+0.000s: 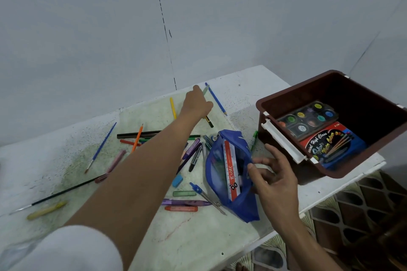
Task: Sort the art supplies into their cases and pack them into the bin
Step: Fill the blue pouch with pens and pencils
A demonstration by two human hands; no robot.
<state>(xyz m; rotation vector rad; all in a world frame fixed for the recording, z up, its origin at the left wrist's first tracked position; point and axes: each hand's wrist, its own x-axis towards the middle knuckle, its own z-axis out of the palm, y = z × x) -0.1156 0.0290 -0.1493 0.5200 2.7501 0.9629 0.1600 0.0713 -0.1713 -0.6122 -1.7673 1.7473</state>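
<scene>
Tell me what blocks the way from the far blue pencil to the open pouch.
Nothing visible blocks it. The blue pencil lies on the bare table beside the left hand. The blue pouch, its mouth held by the right hand, gapes with a ruler inside.

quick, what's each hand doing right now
Left hand: stretched to the far pencils, over a pale green crayon; grip cannot be told.
Right hand: fingers pinching the blue pencil pouch open.
</scene>
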